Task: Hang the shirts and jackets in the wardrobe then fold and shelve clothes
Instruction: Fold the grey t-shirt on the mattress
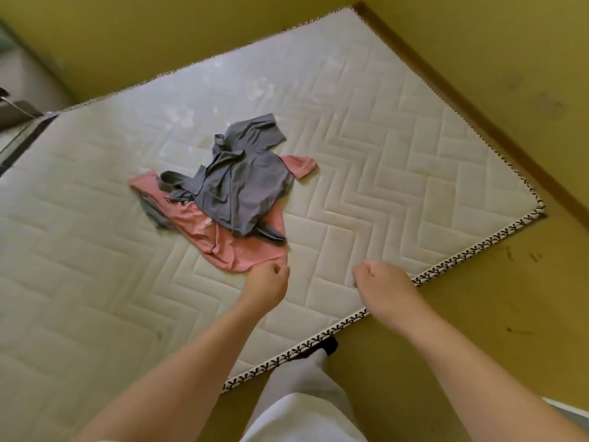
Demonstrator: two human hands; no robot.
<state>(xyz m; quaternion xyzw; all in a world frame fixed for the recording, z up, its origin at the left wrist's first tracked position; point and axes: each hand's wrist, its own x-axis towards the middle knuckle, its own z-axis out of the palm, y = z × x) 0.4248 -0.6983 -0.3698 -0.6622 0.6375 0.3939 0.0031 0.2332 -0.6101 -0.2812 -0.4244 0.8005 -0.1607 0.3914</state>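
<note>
- From my feed the mattress (382, 129) is matt, off-white quilted cloth, with faint stains.
- Its edge trim (446, 263) looks like woven patterned tape.
- The grey shirt (242, 186) is soft, matt, creased fabric.
- The pink shirt (229, 247) is thin, smooth cloth.
- The floor (478, 314) is smooth, yellowish and scuffed.
- The skirting strip (446, 87) looks like brown wood.
- The trousers (302, 393) are pale matt cloth.

A: Site type?

B: Home bedroom. A bare quilted mattress (382, 138) lies under and beyond the left grip (267, 279) and right grip (379, 279). It has herringbone stitching, and patterned piping (462, 255) runs just right of the right grip.

A: Other evidence?

B: Household clothing. A crumpled pink shirt (223, 247) lies just beyond the left grip, with a grey shirt (242, 186) heaped on it farther out. Scuffed yellow floor (478, 314) lies right of the right grip. A brown wooden strip (462, 105) borders the mattress well beyond it.
</note>
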